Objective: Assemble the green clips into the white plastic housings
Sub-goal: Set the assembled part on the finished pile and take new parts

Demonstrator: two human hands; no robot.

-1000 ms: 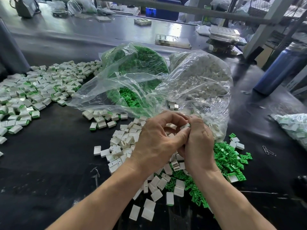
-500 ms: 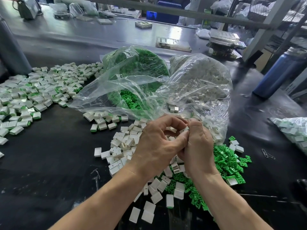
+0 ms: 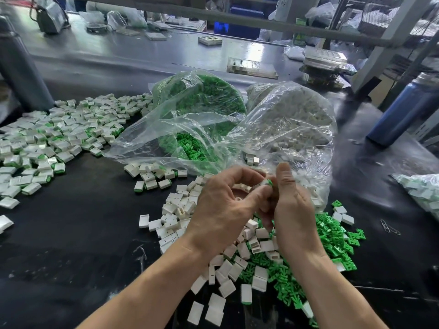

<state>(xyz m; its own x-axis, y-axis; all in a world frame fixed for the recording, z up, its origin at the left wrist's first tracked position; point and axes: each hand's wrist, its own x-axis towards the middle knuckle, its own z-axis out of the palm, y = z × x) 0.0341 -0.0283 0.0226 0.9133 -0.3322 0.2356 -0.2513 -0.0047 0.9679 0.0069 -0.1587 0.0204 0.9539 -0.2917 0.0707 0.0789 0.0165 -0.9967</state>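
Head view: left hand (image 3: 223, 207) pinches a white housing (image 3: 262, 182) between forefinger and thumb, above the loose pile on the black table (image 3: 71, 245). Its green clip (image 3: 269, 182) shows at the 3 o'clock end, facing the right hand (image 3: 293, 210), thumb raised at 12 o'clock; that hand's grip is hidden. Right hand seems better placed to press.

Green clips (image 3: 332, 241) heaped right; white housings (image 3: 180, 210) scattered left.

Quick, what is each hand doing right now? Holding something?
Left hand: fingers curled, pinching a white housing with a green clip in it.
Right hand: thumb straight up; whether its fingers grip the piece cannot be told.
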